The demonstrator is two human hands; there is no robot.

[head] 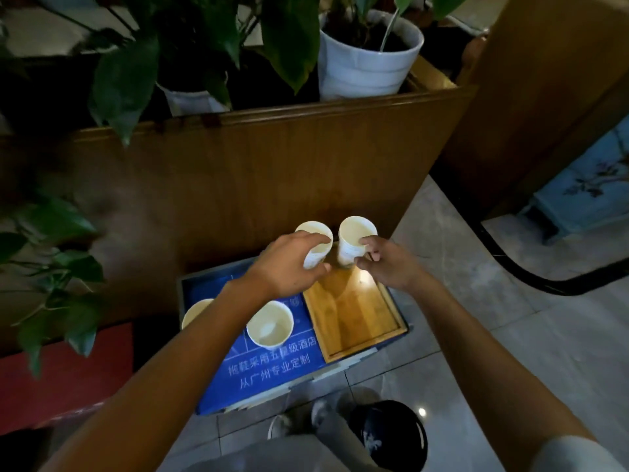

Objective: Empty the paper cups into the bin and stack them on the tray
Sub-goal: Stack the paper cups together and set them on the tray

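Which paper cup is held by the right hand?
The rightmost cup, at the tray's far end; the right hand grips it.

left hand: bare, no rings, forearm uncovered | right hand: bare, forearm uncovered, short white sleeve edge far back from the fingers | grey trousers | pale shoes
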